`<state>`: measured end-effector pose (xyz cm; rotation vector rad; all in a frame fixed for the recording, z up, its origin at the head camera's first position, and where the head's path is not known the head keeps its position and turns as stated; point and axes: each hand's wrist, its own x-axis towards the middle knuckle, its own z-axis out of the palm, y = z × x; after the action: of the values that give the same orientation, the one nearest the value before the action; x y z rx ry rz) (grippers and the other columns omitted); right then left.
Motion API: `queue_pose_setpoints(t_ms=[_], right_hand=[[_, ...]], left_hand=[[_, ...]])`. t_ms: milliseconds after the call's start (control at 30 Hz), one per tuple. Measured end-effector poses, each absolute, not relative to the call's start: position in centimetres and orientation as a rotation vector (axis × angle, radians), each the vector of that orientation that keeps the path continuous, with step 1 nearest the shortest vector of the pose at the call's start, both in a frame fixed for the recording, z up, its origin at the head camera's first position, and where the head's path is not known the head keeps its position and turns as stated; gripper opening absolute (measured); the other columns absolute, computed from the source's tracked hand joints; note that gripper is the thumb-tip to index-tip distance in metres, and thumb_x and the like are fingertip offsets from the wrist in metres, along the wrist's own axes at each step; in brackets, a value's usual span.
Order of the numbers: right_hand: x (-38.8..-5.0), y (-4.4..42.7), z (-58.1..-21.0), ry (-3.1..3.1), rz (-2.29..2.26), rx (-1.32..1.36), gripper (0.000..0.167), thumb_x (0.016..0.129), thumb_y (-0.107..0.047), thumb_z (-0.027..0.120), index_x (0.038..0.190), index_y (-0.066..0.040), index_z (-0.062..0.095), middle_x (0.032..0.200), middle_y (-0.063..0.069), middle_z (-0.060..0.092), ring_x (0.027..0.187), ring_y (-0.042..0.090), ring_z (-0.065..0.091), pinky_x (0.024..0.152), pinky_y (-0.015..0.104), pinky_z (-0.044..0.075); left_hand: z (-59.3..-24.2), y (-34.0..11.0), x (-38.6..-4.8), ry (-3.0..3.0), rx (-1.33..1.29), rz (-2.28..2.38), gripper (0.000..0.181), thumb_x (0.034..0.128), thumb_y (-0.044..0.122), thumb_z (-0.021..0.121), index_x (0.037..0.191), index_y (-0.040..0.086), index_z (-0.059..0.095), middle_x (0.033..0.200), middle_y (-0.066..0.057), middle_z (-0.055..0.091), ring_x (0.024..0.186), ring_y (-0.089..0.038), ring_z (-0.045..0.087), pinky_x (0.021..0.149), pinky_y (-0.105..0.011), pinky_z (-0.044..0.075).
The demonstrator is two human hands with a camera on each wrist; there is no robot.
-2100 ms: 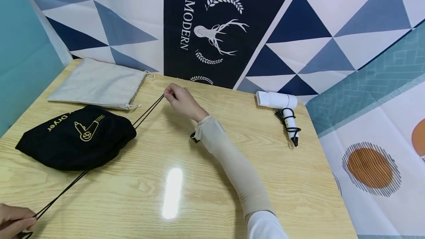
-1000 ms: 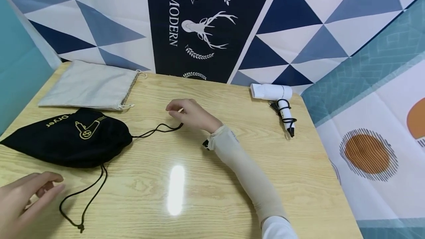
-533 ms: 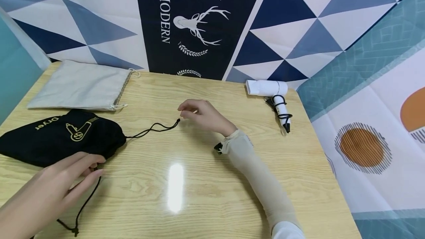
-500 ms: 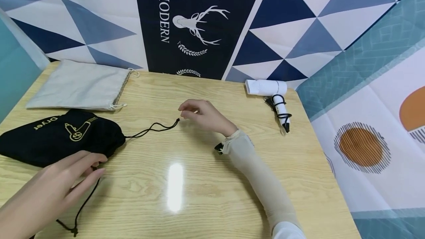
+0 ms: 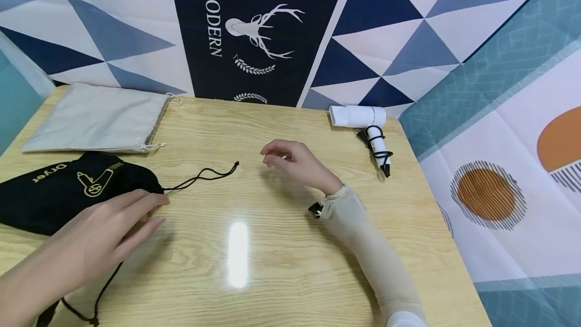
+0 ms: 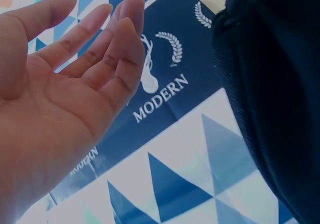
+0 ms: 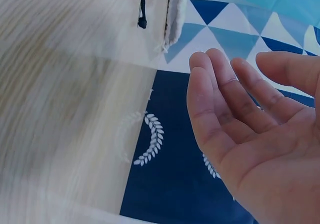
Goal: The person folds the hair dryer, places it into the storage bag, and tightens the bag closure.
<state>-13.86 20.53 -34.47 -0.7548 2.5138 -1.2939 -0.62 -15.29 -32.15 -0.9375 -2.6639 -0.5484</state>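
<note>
A black drawstring bag [image 5: 41,201] with yellow "Dryer" lettering and a hair dryer drawing lies at the left of the table, its mouth gathered. My left hand [image 5: 104,228] is over the bag's near edge with loosely bent fingers, covering part of it; in the left wrist view the palm [image 6: 65,94] is empty beside the dark bag [image 6: 275,84]. One black cord [image 5: 199,177] runs right from the bag, another [image 5: 103,289] runs toward the front. Right of the first cord's end, my right hand [image 5: 301,164] is above the table, fingers relaxed and holding nothing.
A light grey cloth bag [image 5: 97,117] lies flat at the back left. At the back right is a white hair dryer [image 5: 358,116] with its black cable wound round the handle. Patterned cloth [image 5: 245,29] stands behind the wooden table [image 5: 195,266].
Both hands have released the black cords they held about two seconds ago. The left hand has moved up and right over the bag's edge; the right hand has drawn away to the right.
</note>
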Motion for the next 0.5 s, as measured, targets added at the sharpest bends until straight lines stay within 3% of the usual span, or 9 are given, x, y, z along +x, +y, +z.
queue_pose_setpoints(t_ms=[133,333,500], right_hand=[[-13.4,21.7,-34.2,2.543,-1.304,-0.737,0.018,0.101,-0.015,0.059,0.115,-0.007,0.068,0.105,0.007,0.071,0.093,0.013,0.067,0.081,0.033,0.055],[-13.2,23.9,-33.7,2.610,-1.294,-0.670,0.017,0.101,-0.014,0.059,0.115,-0.009,0.068,0.106,0.004,0.070,0.094,0.015,0.067,0.079,0.034,0.055],[-13.5,26.0,-32.7,2.708,-1.266,-0.610,0.019,0.101,-0.016,0.059,0.117,-0.009,0.067,0.106,0.004,0.070,0.095,0.019,0.068,0.077,0.035,0.055]], left_hand=[[-31.9,-14.6,-1.6,-2.628,-1.012,-0.549,0.023,0.0934,0.022,0.069,0.115,0.013,0.067,0.097,0.006,0.064,0.073,-0.005,0.057,0.060,-0.032,0.052],[-31.5,-13.2,-2.2,-2.625,-1.128,-0.519,0.029,0.0976,0.031,0.064,0.120,0.013,0.066,0.107,-0.004,0.069,0.090,-0.021,0.069,0.070,-0.042,0.056],[-30.9,-11.7,-2.6,-2.576,-1.202,-0.502,0.036,0.1027,0.037,0.054,0.123,0.010,0.065,0.109,-0.005,0.068,0.087,-0.021,0.069,0.071,-0.041,0.056]])
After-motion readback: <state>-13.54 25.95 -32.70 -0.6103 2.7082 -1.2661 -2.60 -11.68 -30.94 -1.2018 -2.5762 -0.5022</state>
